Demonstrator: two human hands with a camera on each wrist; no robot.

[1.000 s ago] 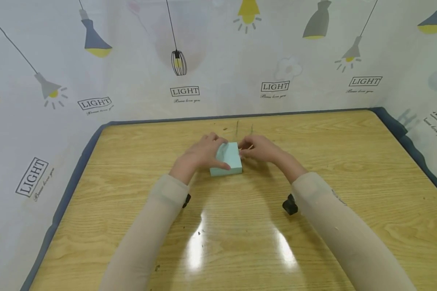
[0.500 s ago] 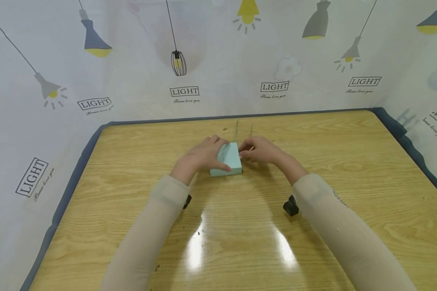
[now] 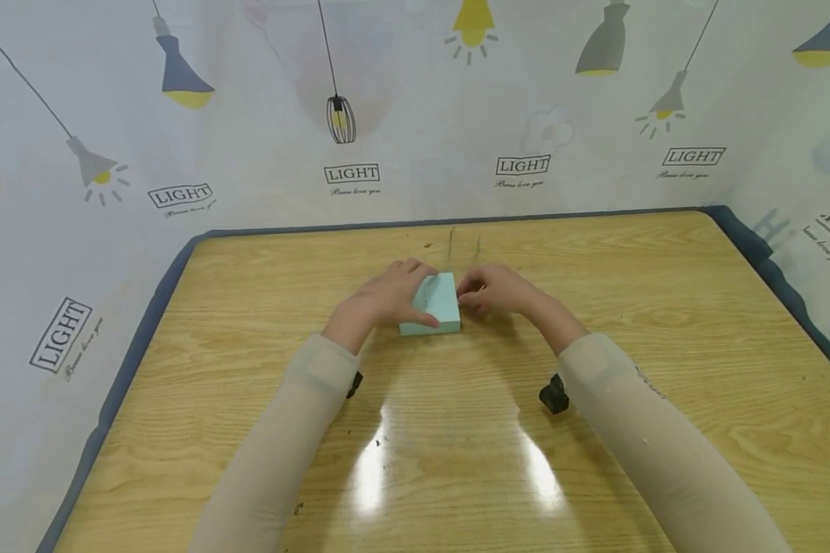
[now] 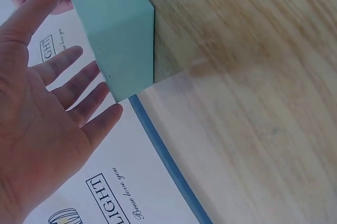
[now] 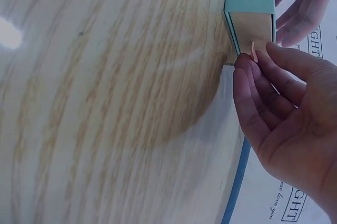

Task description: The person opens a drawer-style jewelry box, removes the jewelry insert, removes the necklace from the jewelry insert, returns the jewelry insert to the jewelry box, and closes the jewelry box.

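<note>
your left hand grasps the mint box between thumb and fingers, seemingly steadying it toward the far edge of the tabletop; your right hand pinches the pinkish tab at its right end, likely for purchase.

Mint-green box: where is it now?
In the head view, the mint-green box lies on the table near the middle, partly covered by the left hand, just left of the right hand.

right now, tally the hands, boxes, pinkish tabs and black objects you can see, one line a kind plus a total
Hands: 2 (left hand, right hand)
Boxes: 1 (mint-green box)
Tabs: 1 (pinkish tab)
Black objects: 2 (left black object, right black object)
Total: 6
</note>
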